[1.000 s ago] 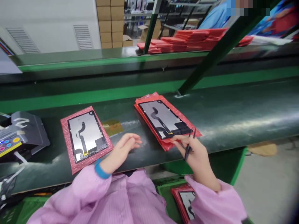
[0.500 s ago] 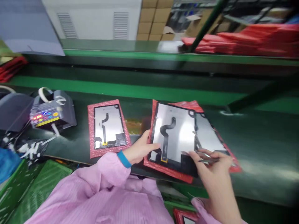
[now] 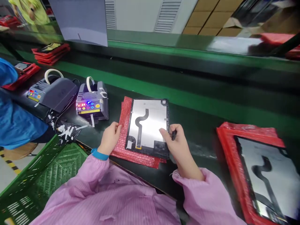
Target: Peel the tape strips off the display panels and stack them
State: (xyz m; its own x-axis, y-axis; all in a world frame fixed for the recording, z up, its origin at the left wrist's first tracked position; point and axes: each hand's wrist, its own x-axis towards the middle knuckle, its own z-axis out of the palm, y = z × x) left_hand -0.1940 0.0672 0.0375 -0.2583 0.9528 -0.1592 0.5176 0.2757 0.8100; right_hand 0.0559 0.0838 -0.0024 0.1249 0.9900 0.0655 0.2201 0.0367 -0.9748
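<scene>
At far left, a co-worker's blue sleeve (image 3: 18, 115) sits beside the first tape dispenser (image 3: 57, 90). Next comes the second tape dispenser (image 3: 93, 107), its display lit and a white strip (image 3: 92, 120) hanging from its front; the green crate (image 3: 63, 164) stands below, at the edge of the surface (image 3: 199, 125).

The left hand (image 3: 109, 137) has its grip pinched on the edge of the red bubble wrap (image 3: 125, 114). Over that wrap is the panel (image 3: 154, 122), its dark curved cable (image 3: 140, 125) ending in a yellow border; whether it rests fully or is slightly raised, I cannot tell. The right hand (image 3: 179, 147) pinches the panel's right side, thumb on the bright face, and a dark tool (image 3: 173, 135) is tucked in the same grip.

At right, well apart, the second panel (image 3: 281, 175) lies on a red stack (image 3: 227, 153). Handling looks partway along — both panels are uncovered, cables in place, neither enclosed in wrap.
</scene>
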